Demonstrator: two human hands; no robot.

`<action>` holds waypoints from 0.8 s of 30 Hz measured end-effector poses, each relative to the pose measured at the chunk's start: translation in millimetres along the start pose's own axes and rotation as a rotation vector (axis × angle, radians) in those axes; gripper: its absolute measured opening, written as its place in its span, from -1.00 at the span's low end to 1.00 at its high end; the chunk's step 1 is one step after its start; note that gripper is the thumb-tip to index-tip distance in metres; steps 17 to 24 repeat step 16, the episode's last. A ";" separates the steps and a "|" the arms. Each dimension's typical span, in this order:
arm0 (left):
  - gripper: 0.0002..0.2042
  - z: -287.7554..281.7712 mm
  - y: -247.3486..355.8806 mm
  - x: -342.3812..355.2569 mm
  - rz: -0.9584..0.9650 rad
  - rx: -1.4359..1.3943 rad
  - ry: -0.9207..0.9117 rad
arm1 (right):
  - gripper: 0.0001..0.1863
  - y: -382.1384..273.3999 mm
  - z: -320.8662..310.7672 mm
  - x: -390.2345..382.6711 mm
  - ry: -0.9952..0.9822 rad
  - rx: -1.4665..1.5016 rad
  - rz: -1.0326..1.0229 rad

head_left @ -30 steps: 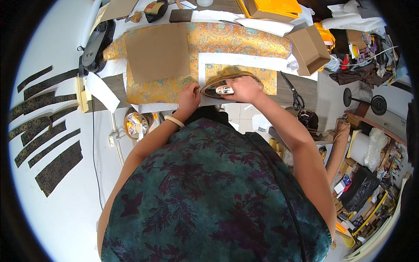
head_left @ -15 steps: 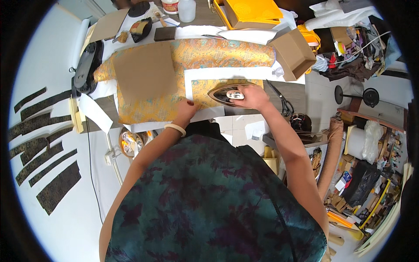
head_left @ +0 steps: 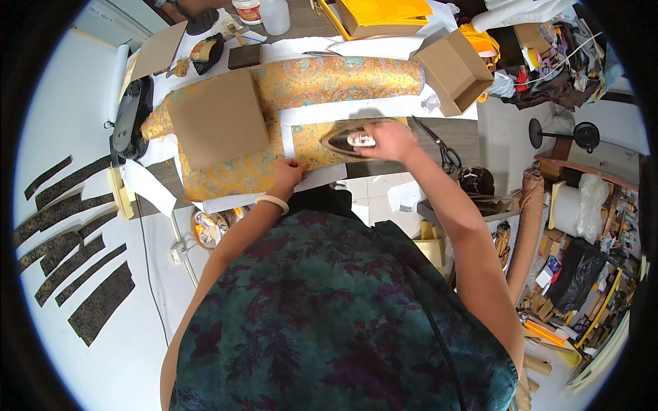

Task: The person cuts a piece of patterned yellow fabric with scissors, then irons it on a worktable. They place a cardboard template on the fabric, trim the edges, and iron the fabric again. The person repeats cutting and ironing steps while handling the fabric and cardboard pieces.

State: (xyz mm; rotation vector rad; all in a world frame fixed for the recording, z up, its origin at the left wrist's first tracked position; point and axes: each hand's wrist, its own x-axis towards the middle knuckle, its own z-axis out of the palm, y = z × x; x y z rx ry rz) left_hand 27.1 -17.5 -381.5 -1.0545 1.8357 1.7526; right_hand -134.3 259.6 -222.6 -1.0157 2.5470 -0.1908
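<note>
Cluttered with boxes and jars at its far side, the surface (head_left: 449, 133) carries gold patterned fabric (head_left: 322, 85) under a brown card panel (head_left: 218, 116). The right hand (head_left: 391, 140) has its fingers clenched on an iron (head_left: 351, 139) resting on the fabric; the left hand (head_left: 288, 172) presses flat beside it, fingers released. Pressing looks best done in slow strokes, leftward fingers kept apart. Scissors (head_left: 442, 151) and the near edge crowd the right; open room lies toward the panel.
</note>
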 end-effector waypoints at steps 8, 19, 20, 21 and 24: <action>-0.75 0.7 0.4 -7.6 0.019 0.116 -0.011 | -0.42 -3.9 15.2 -59.6 -0.008 0.033 0.016; -0.79 -21.1 -39.9 6.7 0.225 0.328 0.090 | -0.39 9.6 -19.9 -73.6 0.098 0.103 0.249; -0.79 -21.1 -39.9 6.7 0.225 0.328 0.090 | -0.39 9.6 -19.9 -73.6 0.098 0.103 0.249; -0.79 -21.1 -39.9 6.7 0.225 0.328 0.090 | -0.39 9.6 -19.9 -73.6 0.098 0.103 0.249; -0.79 -21.1 -39.9 6.7 0.225 0.328 0.090 | -0.39 9.6 -19.9 -73.6 0.098 0.103 0.249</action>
